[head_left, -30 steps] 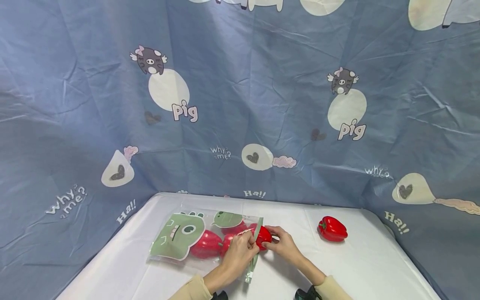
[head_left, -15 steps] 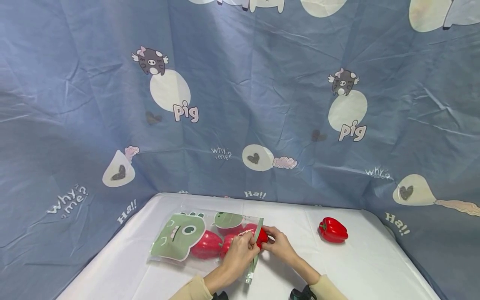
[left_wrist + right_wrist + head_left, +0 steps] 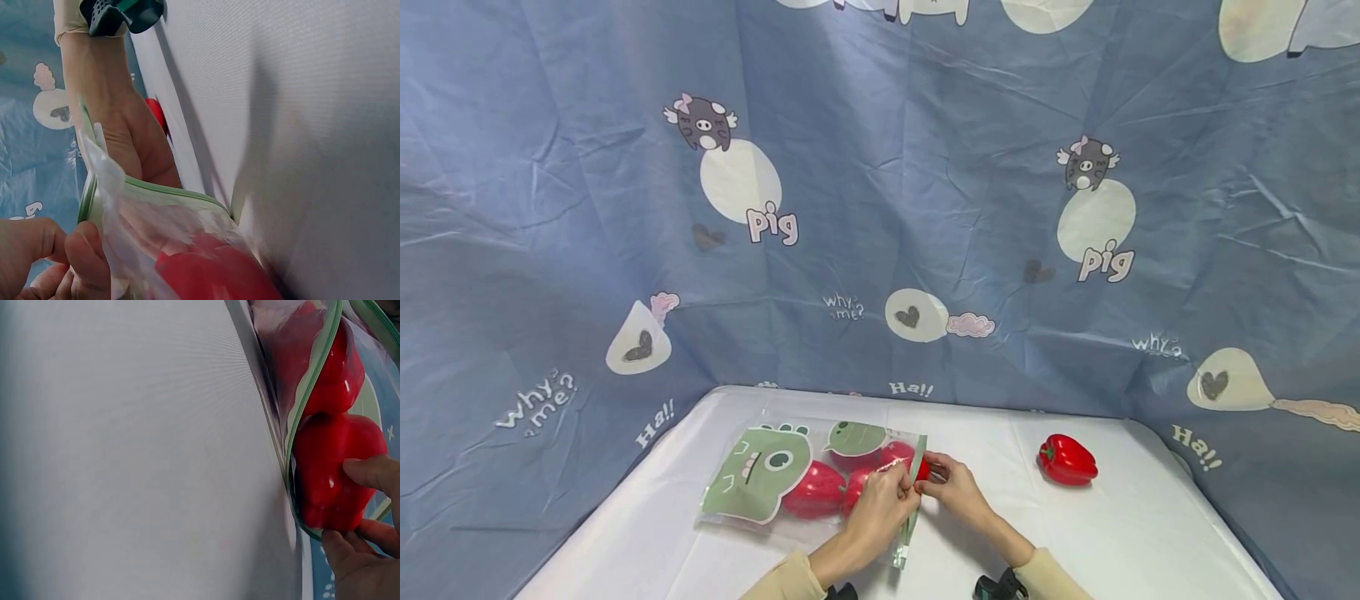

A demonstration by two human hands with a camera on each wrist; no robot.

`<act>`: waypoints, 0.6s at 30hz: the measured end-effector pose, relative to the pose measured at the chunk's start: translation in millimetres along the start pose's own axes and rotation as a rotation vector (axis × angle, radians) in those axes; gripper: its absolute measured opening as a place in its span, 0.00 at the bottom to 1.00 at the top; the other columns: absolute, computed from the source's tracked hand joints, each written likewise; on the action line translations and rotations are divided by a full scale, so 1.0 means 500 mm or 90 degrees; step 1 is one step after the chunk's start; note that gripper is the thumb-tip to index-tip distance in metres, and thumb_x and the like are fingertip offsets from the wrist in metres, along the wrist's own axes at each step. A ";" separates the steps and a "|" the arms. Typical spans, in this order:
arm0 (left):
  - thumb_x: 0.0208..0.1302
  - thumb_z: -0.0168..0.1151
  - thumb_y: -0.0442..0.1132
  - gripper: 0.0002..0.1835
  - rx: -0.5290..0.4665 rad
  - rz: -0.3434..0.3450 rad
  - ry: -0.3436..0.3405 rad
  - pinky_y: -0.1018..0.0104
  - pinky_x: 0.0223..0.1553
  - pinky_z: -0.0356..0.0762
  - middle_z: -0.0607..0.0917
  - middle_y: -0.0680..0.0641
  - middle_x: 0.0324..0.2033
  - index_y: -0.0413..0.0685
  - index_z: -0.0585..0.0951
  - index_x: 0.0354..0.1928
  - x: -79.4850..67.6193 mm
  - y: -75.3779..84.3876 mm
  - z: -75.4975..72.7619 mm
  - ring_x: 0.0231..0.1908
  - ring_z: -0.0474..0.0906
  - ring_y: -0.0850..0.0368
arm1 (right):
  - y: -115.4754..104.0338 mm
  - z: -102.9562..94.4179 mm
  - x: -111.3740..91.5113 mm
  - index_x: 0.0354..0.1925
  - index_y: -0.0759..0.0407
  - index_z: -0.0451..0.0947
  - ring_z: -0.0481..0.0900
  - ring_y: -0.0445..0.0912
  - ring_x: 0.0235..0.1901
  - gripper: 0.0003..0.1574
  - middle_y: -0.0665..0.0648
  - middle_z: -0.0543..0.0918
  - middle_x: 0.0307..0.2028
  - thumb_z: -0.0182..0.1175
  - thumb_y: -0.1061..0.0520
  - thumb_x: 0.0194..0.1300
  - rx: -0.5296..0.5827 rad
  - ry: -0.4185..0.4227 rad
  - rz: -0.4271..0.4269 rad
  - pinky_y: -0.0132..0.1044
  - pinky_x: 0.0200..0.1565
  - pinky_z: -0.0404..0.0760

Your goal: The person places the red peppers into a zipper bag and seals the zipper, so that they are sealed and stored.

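A clear zip bag [image 3: 745, 479] with green dinosaur prints lies on its side, several red bell peppers showing through it. My left hand [image 3: 874, 508] pinches the upper edge of the bag's mouth near its green zip strip [image 3: 85, 203], lifting that side. At the mouth, my right hand [image 3: 958, 493] holds a red bell pepper [image 3: 337, 465], fingers and thumb on its outer end. Most of this pepper sits inside the opening, against another red pepper [image 3: 337, 381]. In the left wrist view, the right fingers are partly behind the clear plastic.
One more red bell pepper [image 3: 1067, 460] lies apart on the right side of the white table [image 3: 1120, 533]. A blue curtain [image 3: 880, 208] with pig prints hangs behind the table. The bag's zip slider [image 3: 900, 554] is at its near corner.
My right hand has moved left, pushing the bell pepper farther into the bag's mouth. The left hand keeps its pinch on the bag's edge, nearly still.
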State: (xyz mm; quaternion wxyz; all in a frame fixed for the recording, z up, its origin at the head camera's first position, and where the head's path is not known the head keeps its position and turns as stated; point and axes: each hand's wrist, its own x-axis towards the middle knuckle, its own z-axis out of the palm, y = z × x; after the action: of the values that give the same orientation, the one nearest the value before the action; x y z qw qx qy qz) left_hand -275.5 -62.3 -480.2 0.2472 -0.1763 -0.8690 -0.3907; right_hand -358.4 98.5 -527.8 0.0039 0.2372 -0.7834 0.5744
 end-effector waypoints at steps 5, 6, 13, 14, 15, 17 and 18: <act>0.46 0.61 0.29 0.09 -0.010 -0.015 -0.019 0.79 0.20 0.64 0.74 0.60 0.15 0.51 0.73 0.21 0.001 -0.001 -0.001 0.20 0.64 0.74 | -0.034 0.000 -0.005 0.55 0.77 0.72 0.79 0.66 0.50 0.31 0.75 0.79 0.49 0.67 0.68 0.53 -0.022 0.024 -0.006 0.49 0.50 0.80; 0.46 0.61 0.29 0.09 -0.013 -0.018 -0.022 0.79 0.20 0.64 0.74 0.60 0.15 0.51 0.73 0.21 0.002 -0.001 -0.001 0.20 0.64 0.74 | -0.043 0.000 -0.007 0.55 0.77 0.72 0.79 0.67 0.49 0.31 0.76 0.79 0.48 0.67 0.68 0.53 -0.023 0.025 -0.008 0.50 0.49 0.80; 0.46 0.60 0.28 0.10 -0.019 -0.023 -0.033 0.79 0.19 0.64 0.73 0.59 0.15 0.50 0.72 0.21 0.002 -0.001 0.000 0.19 0.64 0.74 | 0.000 0.007 0.015 0.51 0.73 0.76 0.83 0.60 0.47 0.27 0.69 0.83 0.46 0.69 0.63 0.54 -0.058 0.042 -0.015 0.43 0.49 0.81; 0.46 0.60 0.28 0.10 -0.019 -0.023 -0.033 0.79 0.18 0.64 0.74 0.59 0.15 0.50 0.72 0.21 0.002 -0.001 0.000 0.19 0.64 0.74 | 0.000 0.007 0.016 0.50 0.72 0.76 0.83 0.59 0.46 0.27 0.68 0.84 0.45 0.69 0.61 0.54 -0.064 0.042 -0.014 0.43 0.48 0.81; 0.45 0.60 0.28 0.10 -0.019 -0.022 -0.033 0.79 0.18 0.64 0.74 0.59 0.15 0.50 0.72 0.21 0.002 -0.001 0.000 0.19 0.64 0.74 | 0.001 0.008 0.017 0.50 0.71 0.77 0.83 0.59 0.47 0.27 0.67 0.84 0.45 0.69 0.59 0.54 -0.066 0.041 -0.012 0.43 0.49 0.81; 0.46 0.60 0.28 0.10 -0.019 -0.023 -0.034 0.79 0.17 0.64 0.74 0.59 0.15 0.50 0.72 0.21 0.001 0.000 0.000 0.18 0.63 0.74 | 0.003 0.010 0.018 0.51 0.71 0.77 0.83 0.59 0.47 0.27 0.67 0.84 0.45 0.69 0.57 0.55 -0.069 0.037 -0.009 0.43 0.49 0.81; 0.46 0.60 0.28 0.09 -0.018 -0.022 -0.035 0.79 0.17 0.63 0.73 0.59 0.14 0.50 0.72 0.21 0.000 0.000 0.000 0.18 0.63 0.74 | 0.005 0.011 0.019 0.50 0.71 0.77 0.83 0.59 0.47 0.27 0.67 0.84 0.46 0.68 0.56 0.56 -0.070 0.035 -0.009 0.43 0.49 0.81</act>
State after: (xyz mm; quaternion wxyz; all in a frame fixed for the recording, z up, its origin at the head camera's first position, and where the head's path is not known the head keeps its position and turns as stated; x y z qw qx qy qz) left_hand -275.5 -62.3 -480.0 0.2137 -0.1750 -0.8730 -0.4020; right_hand -366.3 90.4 -529.2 0.0427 0.2258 -0.8119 0.5367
